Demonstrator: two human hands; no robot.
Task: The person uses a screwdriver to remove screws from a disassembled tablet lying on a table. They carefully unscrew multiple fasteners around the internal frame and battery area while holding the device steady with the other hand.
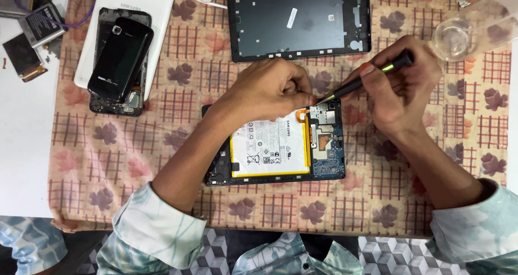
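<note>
An opened tablet (280, 172) lies on a patterned cloth, showing a white battery (270, 145) with a yellow edge and a blue circuit board (329, 156). My left hand (267, 91) rests on the tablet's upper edge, fingertips pinched together near an orange flex cable (300, 113). A black screwdriver (367, 79) with a green stripe is gripped in my right hand (402, 86). Its tip points down-left at the top of the circuit board, close to my left fingertips.
A dark tablet back cover (299, 18) lies at the top centre. At the upper left, a black phone (121, 59) sits on a stripped phone frame over a white tablet (156, 5). A clear glass (458, 37) stands at the upper right. Loose batteries (40, 21) lie at the far left.
</note>
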